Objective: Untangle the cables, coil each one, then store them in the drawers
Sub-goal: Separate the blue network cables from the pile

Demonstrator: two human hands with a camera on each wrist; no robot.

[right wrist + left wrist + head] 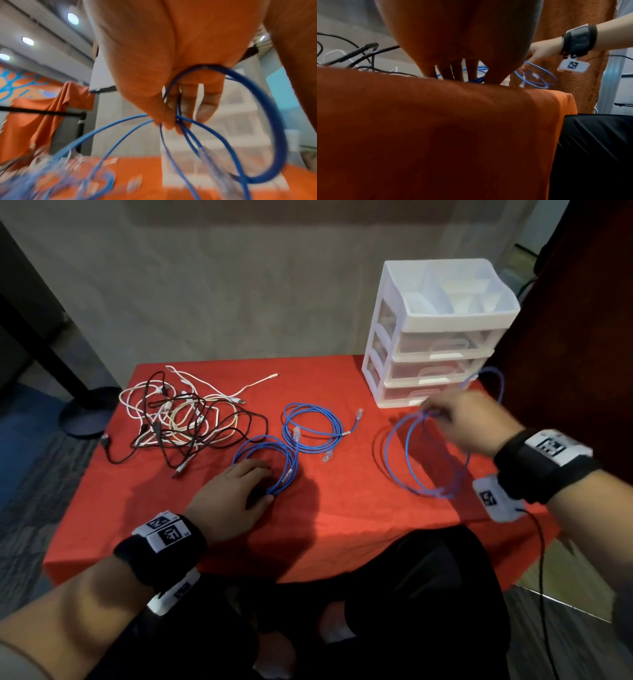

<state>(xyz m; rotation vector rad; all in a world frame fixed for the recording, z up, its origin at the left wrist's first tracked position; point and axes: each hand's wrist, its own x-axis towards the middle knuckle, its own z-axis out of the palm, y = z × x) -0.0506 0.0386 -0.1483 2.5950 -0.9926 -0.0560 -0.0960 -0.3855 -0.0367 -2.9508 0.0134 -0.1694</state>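
On the red cloth (342,508), my left hand (263,484) rests on a coiled blue cable (287,463), fingers inside the coil and thumb at its near edge; the left wrist view shows those fingers (457,73) straight down on the cloth. My right hand (435,412) pinches several loose loops of another blue cable (407,453) in front of the white drawer unit (435,344); the loops (274,121) hang from thumb and fingers (207,105). All three drawers look closed. A second blue coil (313,422) lies mid-table. A tangle of black and white cables (185,419) lies far left.
The drawer unit stands at the table's back right corner, with an open tray on top (455,292). A dark panel (582,337) rises just right of it. A black stand base (89,412) sits on the floor left of the table. My knees are under the near edge.
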